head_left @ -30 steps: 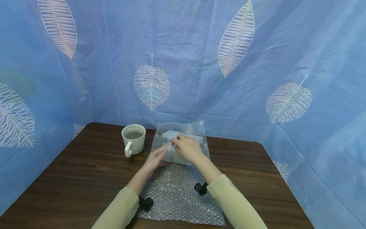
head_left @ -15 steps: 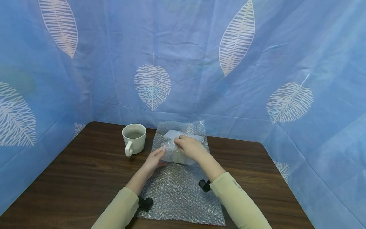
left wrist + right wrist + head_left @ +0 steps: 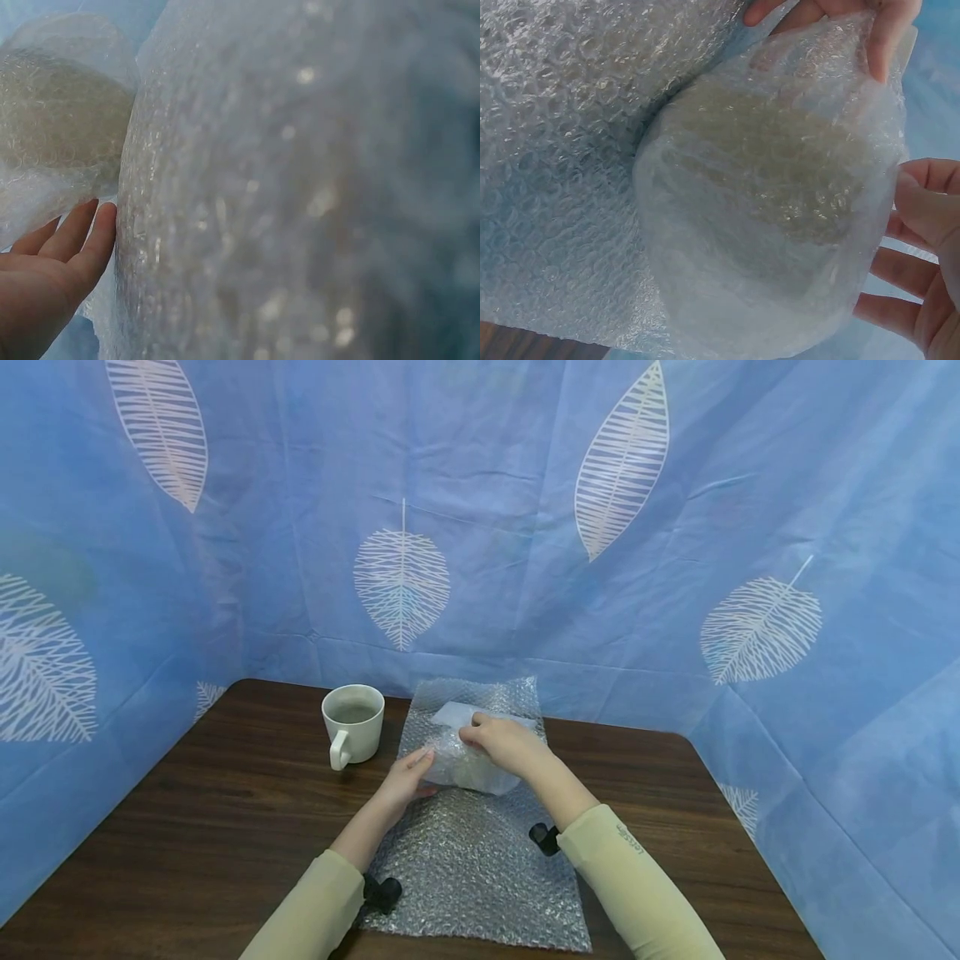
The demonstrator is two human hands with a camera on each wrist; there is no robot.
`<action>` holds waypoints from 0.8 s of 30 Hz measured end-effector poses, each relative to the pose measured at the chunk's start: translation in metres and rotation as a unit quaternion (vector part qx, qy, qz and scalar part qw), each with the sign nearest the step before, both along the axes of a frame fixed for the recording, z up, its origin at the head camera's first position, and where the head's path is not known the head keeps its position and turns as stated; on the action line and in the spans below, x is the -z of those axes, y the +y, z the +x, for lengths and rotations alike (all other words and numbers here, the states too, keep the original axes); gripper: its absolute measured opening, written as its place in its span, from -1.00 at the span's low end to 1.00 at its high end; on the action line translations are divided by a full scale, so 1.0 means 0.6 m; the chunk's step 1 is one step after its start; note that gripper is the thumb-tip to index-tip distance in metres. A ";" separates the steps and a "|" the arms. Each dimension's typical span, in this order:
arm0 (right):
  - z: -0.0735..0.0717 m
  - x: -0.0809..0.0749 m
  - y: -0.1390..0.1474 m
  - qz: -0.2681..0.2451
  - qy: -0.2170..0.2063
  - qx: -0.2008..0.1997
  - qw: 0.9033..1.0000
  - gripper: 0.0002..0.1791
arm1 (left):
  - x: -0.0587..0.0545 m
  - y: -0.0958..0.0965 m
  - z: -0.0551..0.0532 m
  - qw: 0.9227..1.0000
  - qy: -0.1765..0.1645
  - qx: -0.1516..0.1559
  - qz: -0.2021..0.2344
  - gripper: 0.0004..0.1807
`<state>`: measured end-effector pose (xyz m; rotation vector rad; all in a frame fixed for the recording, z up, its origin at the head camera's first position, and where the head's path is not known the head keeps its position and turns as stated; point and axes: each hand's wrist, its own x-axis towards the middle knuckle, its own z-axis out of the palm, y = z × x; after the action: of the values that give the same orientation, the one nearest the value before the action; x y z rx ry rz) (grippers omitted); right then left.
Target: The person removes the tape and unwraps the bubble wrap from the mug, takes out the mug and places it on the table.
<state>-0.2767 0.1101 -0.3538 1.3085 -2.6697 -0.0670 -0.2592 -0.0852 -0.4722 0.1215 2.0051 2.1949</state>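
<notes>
A rounded bundle of bubble wrap (image 3: 765, 187) sits mid-table in the head view. Something pale greenish shows dimly through its layers; its kind cannot be made out. At the bundle's left side my left hand (image 3: 405, 777) holds the wrap, thumb on top, other fingers (image 3: 90, 240) underneath. My right hand (image 3: 506, 747) reaches across from the right and pinches the wrap's edge between thumb and forefinger, as the right wrist view shows. Beneath the bundle lies a long bubble wrap sheet (image 3: 472, 877), its near half stretching towards me.
A white mug (image 3: 352, 731) stands upright left of the sheet, handle towards me. The dark wooden table (image 3: 225, 827) ends at a blue leaf-patterned cloth (image 3: 495, 593) behind and on both sides. Small black devices (image 3: 382, 893) sit at both wrists.
My right hand has drawn away to the right from my left fingertips, across the bundle's top. My left hand stays nearly in place. Mug and sheet have not moved.
</notes>
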 end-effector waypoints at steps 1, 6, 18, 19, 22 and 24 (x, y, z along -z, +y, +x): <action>0.000 0.001 0.000 -0.001 0.003 0.000 1.000 -0.83 | -0.001 0.000 0.000 1.000 0.002 0.000 -0.001 -0.34; -0.001 0.006 0.000 0.011 0.023 0.002 1.000 -0.87 | -0.011 0.006 0.001 1.000 -0.004 -0.019 -0.022 -0.32; 0.000 0.012 0.004 0.032 0.036 0.014 0.999 -0.85 | -0.048 0.045 -0.006 0.977 0.036 -0.096 -0.184 -0.11; -0.001 0.012 0.005 0.025 0.029 0.012 0.999 -0.83 | -0.049 0.046 -0.006 0.977 0.035 -0.099 -0.187 -0.12; -0.003 0.013 0.010 -0.007 -0.004 0.016 1.000 -0.81 | -0.053 0.049 -0.006 0.975 0.032 -0.105 -0.195 -0.18; -0.004 0.014 0.014 -0.022 -0.015 0.012 1.000 -0.83 | -0.055 0.050 -0.007 0.974 0.030 -0.104 -0.200 -0.21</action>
<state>-0.2793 0.1184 -0.3623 1.2752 -2.6957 0.0089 -0.2631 -0.0552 -0.4394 -0.0784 2.5486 1.8604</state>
